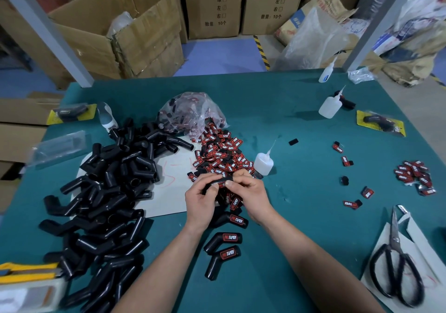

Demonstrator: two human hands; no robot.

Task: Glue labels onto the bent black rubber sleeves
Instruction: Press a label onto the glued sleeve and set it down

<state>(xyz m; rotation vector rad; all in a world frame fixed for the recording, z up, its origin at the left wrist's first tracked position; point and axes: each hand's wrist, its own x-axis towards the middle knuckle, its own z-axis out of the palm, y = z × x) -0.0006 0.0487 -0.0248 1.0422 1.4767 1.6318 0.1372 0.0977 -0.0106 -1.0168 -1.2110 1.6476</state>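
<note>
Both hands meet just to the near left of the small glue bottle (264, 164) that stands on the green table (301, 124). The left hand (201, 198) and the right hand (248, 192) each curl their fingers round one bent black rubber sleeve (218, 182). It is held crosswise between them, with both thumbs pressed onto its upper face. The sleeve is glossy black; most of it is hidden by the fingers. Some white lettering shows under the thumbs, but it cannot be told whether this belongs to the sleeve or to the heap below.

Directly left of the bottle lies the heap of labels (222, 156), small black tabs with a red patch and white "TAPER" lettering. Nearer the person than the bottle, between the forearms, lie three finished sleeves (224, 246). Each is an elbow-shaped black tube bearing a red-and-white label on its shorter leg. Far left of the bottle spreads a large pile of bare sleeves (103, 192), shiny, hollow-ended and bent alike. To the bottle's near right rest black-handled scissors (395, 259).
</note>
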